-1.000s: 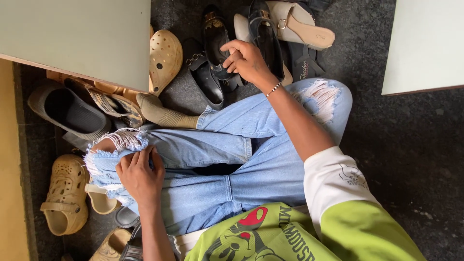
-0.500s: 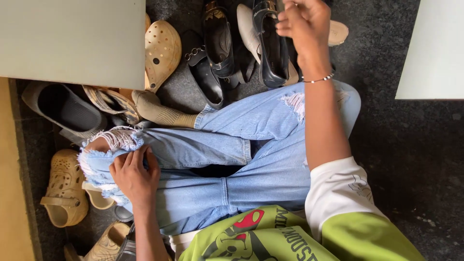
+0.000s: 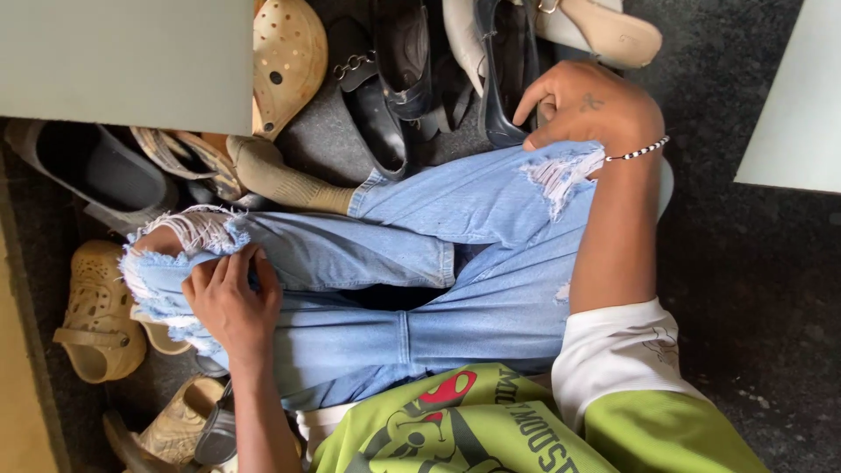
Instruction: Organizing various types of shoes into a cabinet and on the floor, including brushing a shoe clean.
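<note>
I sit cross-legged on a dark floor in ripped light blue jeans. My right hand rests over my right knee, empty, fingers curled, its fingertips close to a black flat shoe. My left hand lies flat on my left knee with fingers spread and holds nothing. A beige heeled sandal lies just beyond the right hand.
Shoes crowd the floor ahead: black strapped shoes, a tan perforated clog, a grey slide, tan clogs at left. My socked foot points left. Pale green cabinet doors hang open left and right.
My right hand drew back from the shoes at the top and came down onto my right knee. The left hand stayed on the left knee.
</note>
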